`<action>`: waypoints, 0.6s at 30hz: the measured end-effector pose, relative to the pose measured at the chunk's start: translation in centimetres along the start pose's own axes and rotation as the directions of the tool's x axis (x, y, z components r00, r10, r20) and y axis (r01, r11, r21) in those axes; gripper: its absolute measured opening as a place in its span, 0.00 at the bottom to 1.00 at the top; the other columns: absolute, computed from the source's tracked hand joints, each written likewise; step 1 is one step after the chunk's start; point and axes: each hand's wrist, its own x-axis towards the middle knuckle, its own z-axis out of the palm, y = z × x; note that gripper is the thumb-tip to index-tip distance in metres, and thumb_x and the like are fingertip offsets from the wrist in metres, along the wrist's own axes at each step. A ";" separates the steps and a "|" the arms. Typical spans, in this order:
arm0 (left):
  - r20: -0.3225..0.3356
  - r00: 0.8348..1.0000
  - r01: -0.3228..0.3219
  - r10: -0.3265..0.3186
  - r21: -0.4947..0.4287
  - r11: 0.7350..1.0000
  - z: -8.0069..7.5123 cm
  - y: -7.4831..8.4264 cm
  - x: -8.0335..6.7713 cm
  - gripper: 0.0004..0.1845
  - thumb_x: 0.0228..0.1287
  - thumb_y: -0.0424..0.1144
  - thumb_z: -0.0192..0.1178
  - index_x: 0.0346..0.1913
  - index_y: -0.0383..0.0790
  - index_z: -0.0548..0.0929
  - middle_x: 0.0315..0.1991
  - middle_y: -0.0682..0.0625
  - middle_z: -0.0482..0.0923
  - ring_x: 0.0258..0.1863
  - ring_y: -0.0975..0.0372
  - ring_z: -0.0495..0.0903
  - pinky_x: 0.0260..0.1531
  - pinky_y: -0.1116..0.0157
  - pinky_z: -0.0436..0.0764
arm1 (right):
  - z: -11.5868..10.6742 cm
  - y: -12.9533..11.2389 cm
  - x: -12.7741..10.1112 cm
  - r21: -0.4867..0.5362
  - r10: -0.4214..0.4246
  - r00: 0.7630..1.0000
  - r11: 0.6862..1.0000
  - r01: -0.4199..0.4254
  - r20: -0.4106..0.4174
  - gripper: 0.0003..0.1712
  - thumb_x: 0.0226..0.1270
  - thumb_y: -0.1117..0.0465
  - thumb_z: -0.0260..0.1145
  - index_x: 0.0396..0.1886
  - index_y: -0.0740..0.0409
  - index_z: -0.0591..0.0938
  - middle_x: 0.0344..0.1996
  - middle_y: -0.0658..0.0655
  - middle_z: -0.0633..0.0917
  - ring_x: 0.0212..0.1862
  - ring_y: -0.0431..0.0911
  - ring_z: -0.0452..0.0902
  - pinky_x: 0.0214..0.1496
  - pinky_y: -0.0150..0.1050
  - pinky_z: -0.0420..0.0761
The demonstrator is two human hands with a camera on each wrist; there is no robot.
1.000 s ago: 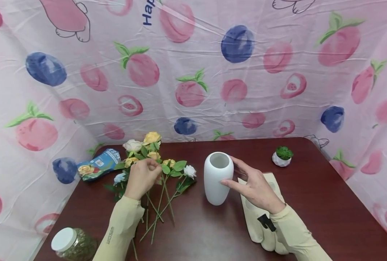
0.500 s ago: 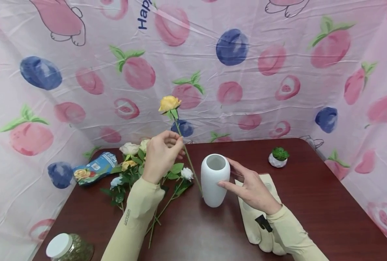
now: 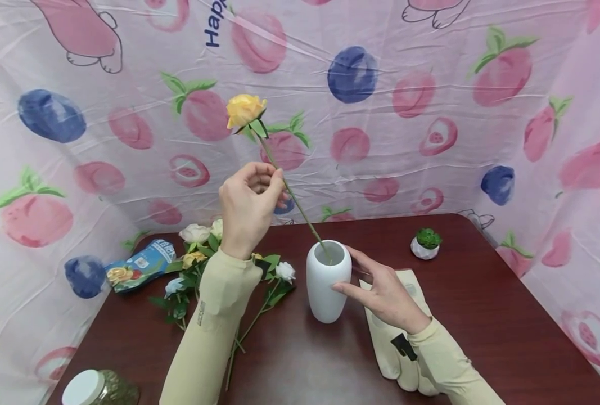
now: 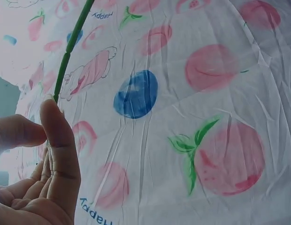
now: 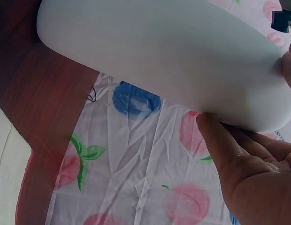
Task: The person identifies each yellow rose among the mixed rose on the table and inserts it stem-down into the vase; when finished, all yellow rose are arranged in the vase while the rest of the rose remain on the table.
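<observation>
Above the table [image 3: 482, 315], the left hand [image 3: 246, 205] pinches the stem of a yellow rose [image 3: 245, 109] between thumb and fingertips, about midway along. The stem slants down to the right, and its lower end sits just inside the mouth of the vase [image 3: 328, 281]. The rose looks light, with a thin, fairly stiff stem; the mid-stem grip appears best, clear of the soft bloom and leaves. The right hand [image 3: 386, 289] steadies the vase, thumb and fingers lying nearly straight against its side. The vase stands upright; it looks smooth, rigid and probably breakable, so a hold on the body suits it. Apart from the stem end, its contents cannot be seen. More flowers [image 3: 198, 253] lie left of it. A jar [image 3: 97, 389] with a white lid, at the near-left corner, holds greenish material.
</observation>
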 end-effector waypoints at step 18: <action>0.241 0.961 0.104 -0.132 0.128 0.986 3.2 -4.7 -5.5 0.06 0.69 0.37 0.68 0.37 0.36 0.87 0.29 0.47 0.88 0.24 0.64 0.86 0.28 0.68 0.86 | 0.0 0.0 0.0 -0.024 0.017 1.000 1.000 -0.017 0.001 0.42 0.64 0.54 0.77 0.76 0.52 0.70 0.68 0.56 0.78 0.64 0.49 0.80 0.62 0.43 0.82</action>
